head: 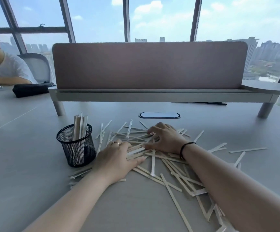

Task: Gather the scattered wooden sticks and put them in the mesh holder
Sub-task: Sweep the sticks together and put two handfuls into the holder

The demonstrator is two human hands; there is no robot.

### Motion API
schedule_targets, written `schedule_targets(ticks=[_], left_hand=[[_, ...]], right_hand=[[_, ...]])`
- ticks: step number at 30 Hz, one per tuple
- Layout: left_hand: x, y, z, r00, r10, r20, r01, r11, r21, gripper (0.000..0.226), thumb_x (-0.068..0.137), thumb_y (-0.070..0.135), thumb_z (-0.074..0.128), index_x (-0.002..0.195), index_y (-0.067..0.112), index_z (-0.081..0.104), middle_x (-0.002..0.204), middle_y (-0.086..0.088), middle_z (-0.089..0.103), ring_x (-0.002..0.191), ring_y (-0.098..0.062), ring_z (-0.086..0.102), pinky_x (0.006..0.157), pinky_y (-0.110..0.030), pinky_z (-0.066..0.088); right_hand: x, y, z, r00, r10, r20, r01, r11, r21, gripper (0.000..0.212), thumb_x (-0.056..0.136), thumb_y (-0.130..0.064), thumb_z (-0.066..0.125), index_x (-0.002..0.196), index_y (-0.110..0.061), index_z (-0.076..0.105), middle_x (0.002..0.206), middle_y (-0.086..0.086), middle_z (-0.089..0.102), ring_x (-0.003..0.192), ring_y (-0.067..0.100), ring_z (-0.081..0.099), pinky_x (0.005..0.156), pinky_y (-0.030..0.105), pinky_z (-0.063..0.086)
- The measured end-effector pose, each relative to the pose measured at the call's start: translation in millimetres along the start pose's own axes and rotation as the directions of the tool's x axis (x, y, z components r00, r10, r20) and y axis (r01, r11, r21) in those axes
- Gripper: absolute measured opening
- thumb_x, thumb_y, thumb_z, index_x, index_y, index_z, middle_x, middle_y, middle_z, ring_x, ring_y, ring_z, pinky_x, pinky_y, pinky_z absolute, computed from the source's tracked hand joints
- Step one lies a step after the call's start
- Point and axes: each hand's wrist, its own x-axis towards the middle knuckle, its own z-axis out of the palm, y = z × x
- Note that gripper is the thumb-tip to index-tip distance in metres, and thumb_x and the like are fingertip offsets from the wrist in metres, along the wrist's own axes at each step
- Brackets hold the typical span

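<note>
Many pale wooden sticks (174,171) lie scattered across the grey table in front of me. A black mesh holder (76,146) stands at the left of the pile, with several sticks (80,126) upright in it. My left hand (117,159) lies flat on the left part of the pile, a ring on one finger, its fingers over a small bunch of sticks (136,152). My right hand (165,138) rests palm down on the far middle of the pile, fingers spread and curled onto the sticks. Neither hand has lifted a stick.
A brown desk divider (149,66) on grey legs spans the back. An oval cable port (159,115) sits just beyond the pile. A black pouch (30,89) lies at far left, where another person sits in a chair. Loose sticks (247,150) reach out to the right.
</note>
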Motion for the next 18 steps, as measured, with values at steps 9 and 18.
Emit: schedule_targets(ticks=[9,18], left_hand=[[-1,0,-2,0.998,0.024,-0.053,-0.019,0.996,0.088,0.063,0.079,0.085,0.042,0.096,0.025,0.052,0.101,0.005,0.065,0.094,-0.023,0.064,0.071,-0.034,0.049],[-3,-1,-7,0.995,0.045,-0.09,-0.035,0.993,0.113,0.06,0.084,0.082,0.036,0.084,0.023,0.048,0.081,0.003,0.061,0.074,-0.025,0.059,0.058,-0.034,0.035]], right_hand=[[-10,-7,0,0.992,-0.058,-0.113,0.042,0.99,-0.137,0.081,0.061,-0.1,0.027,0.066,-0.021,0.046,0.071,-0.005,0.057,0.075,0.022,0.054,0.075,0.037,0.04],[-23,-16,-14,0.994,-0.019,-0.111,-0.009,0.969,-0.246,0.077,0.075,-0.091,0.03,0.065,-0.017,0.047,0.059,-0.001,0.052,0.056,0.02,0.047,0.057,0.035,0.036]])
